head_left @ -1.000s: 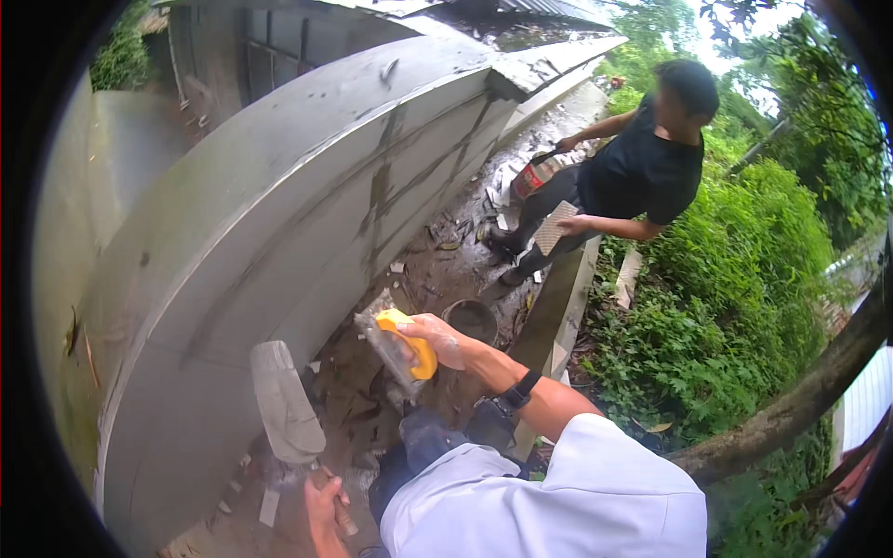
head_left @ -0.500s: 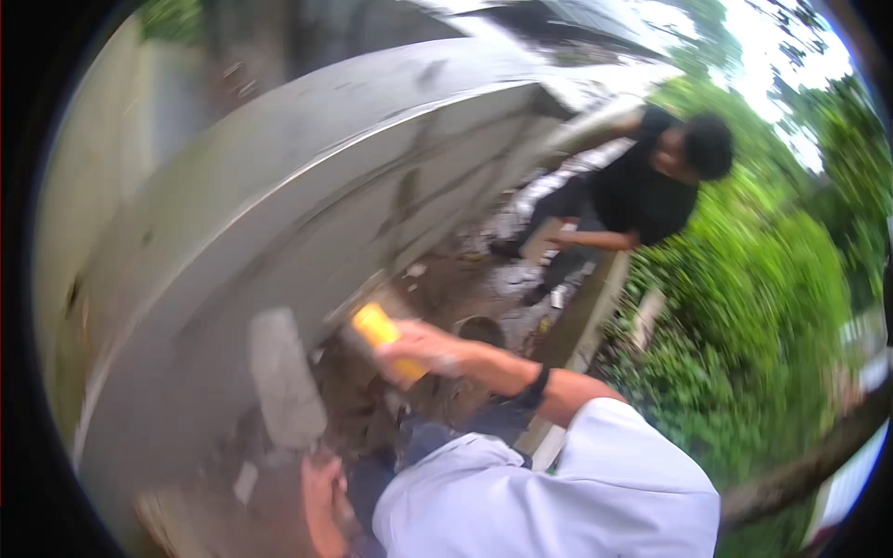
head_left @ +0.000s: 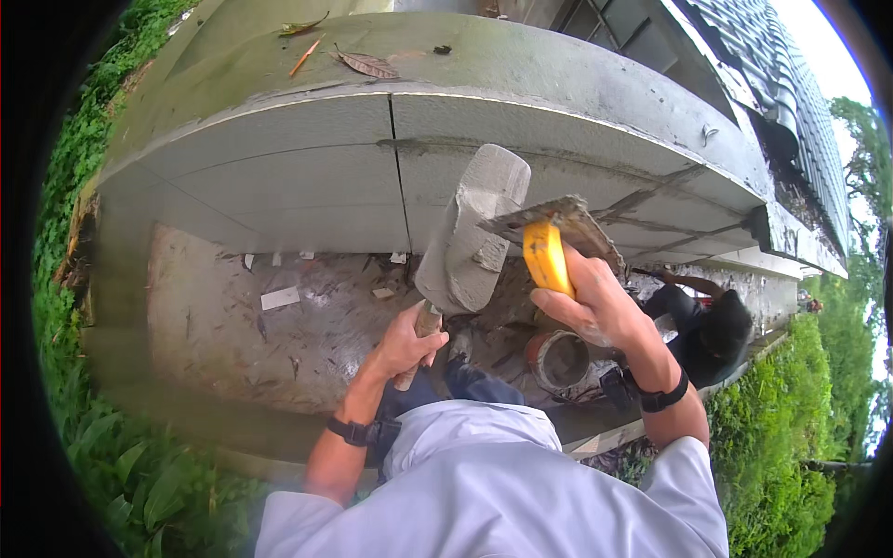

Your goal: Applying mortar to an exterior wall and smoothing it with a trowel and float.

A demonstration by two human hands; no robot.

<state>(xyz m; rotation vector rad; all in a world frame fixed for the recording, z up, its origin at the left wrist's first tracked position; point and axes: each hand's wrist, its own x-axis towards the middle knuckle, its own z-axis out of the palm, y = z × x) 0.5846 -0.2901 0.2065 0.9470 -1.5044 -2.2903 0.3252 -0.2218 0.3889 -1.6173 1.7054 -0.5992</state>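
Observation:
My left hand is closed round the handle of a long, round-ended mortar paddle, whose blade slants up and away and carries wet grey mortar. My right hand grips the yellow handle of a plastering trowel. Its mortar-smeared metal blade is tilted, with its left edge by the right side of the paddle. I cannot tell whether the two tools touch. Beyond them runs a low grey wall with a dark vertical line on its face.
A mortar-stained bucket stands on the littered ground to my right. Another person in dark clothes crouches farther right along the wall. Dry leaves lie on the wall's top ledge. Green plants grow on the right, and a tiled roof shows at upper right.
The view has turned, and the wall now runs across in front of me. My two hands have come up, bringing trowel and paddle close together. The other person now appears lower and farther right.

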